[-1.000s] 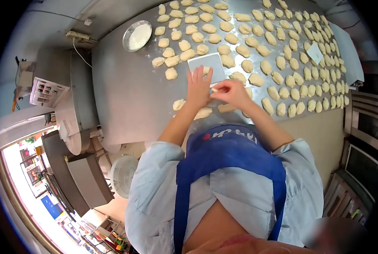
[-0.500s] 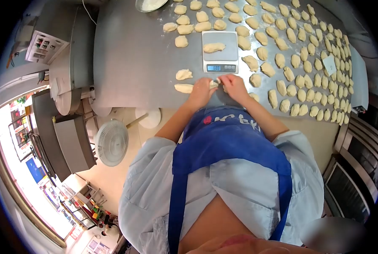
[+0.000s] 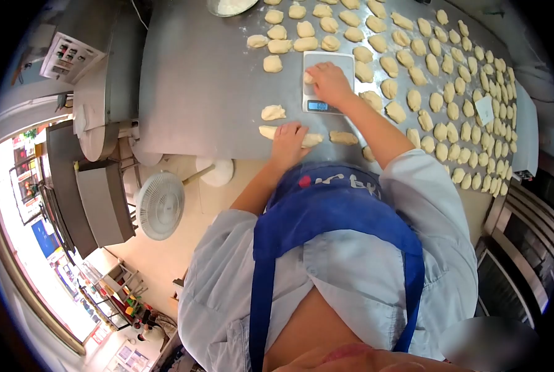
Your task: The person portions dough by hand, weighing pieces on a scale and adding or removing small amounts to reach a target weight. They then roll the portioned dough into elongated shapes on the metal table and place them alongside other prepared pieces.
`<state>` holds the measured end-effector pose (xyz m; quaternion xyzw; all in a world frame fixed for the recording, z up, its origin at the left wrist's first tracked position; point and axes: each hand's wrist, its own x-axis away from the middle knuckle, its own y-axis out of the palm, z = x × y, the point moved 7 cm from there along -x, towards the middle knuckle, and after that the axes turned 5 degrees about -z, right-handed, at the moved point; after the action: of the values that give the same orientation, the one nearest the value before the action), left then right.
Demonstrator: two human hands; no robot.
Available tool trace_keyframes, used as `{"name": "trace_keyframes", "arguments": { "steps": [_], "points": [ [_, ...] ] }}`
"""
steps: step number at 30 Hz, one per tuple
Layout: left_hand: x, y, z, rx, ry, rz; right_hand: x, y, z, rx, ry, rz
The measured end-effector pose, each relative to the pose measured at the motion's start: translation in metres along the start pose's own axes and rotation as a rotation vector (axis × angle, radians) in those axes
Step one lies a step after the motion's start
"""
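Note:
My right hand [image 3: 330, 84] is over the white digital scale [image 3: 346, 65], its fingers closed on a dough piece [image 3: 308, 78] that is mostly hidden beneath them. The scale's blue display is lit. Near the table's front edge, my left hand [image 3: 290, 142] curls over a long dough strip [image 3: 313, 140], whose two ends stick out on either side. Just right of that strip lies a tan, oblong piece [image 3: 343, 137] that looks like a scraper's wooden handle; its blade cannot be made out. A lone dough lump [image 3: 273, 112] sits above my left hand.
Rows of dough pieces [image 3: 440, 131] cover the right side of the metal table [image 3: 196, 93], with more behind the scale. A bowl of white flour [image 3: 230, 6] stands at the back. A white paper [image 3: 484, 110] lies among the right rows. Left of me stands a fan [image 3: 159, 204].
My hands were together over dough in front of the scale. The right has moved up onto the scale and grasped the dough there; the left has shifted onto the strip.

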<state>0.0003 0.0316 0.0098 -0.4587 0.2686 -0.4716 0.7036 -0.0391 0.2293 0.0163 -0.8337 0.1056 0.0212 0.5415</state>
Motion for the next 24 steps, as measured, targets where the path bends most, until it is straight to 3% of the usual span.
{"name": "trace_keyframes", "arguments": {
  "steps": [4,7,9,11,12,14,15,17,18,19,21,24],
  "points": [
    [0.007,0.003,-0.018,-0.065,0.027,-0.057,-0.027,-0.004,-0.068,-0.193,-0.102,0.159],
    [0.003,0.005,-0.016,-0.105,0.034,-0.062,-0.039,0.004,-0.096,-0.225,-0.168,0.088],
    [-0.002,0.004,-0.015,-0.124,0.053,-0.078,-0.038,0.013,-0.09,-0.228,-0.095,-0.088],
    [-0.008,0.007,-0.03,0.096,-0.087,-0.171,-0.014,0.012,-0.077,-0.31,-0.072,-0.088],
    [-0.01,0.006,-0.031,0.098,-0.063,-0.178,0.004,0.01,-0.072,-0.401,-0.072,-0.102],
    [-0.007,0.006,-0.054,0.551,-0.305,-0.142,0.051,0.008,-0.069,-0.588,-0.047,-0.328],
    [-0.009,0.003,-0.057,0.552,-0.297,-0.152,0.067,-0.007,-0.072,-0.588,-0.035,-0.323],
    [-0.015,0.007,-0.049,0.969,-0.326,-0.333,0.088,-0.037,-0.084,-0.503,-0.075,-0.373],
    [-0.023,0.001,-0.04,0.969,-0.318,-0.34,0.096,-0.038,-0.083,-0.323,-0.093,-0.291],
    [-0.029,-0.002,-0.024,0.959,-0.306,-0.434,0.1,-0.032,-0.081,-0.318,-0.087,-0.287],
    [-0.039,-0.004,-0.005,0.945,-0.293,-0.525,0.102,-0.036,-0.073,-0.344,-0.026,-0.076],
    [-0.046,-0.011,0.002,0.772,-0.152,-0.481,0.109,-0.021,-0.062,-0.508,0.134,-0.16]
  ]
}}
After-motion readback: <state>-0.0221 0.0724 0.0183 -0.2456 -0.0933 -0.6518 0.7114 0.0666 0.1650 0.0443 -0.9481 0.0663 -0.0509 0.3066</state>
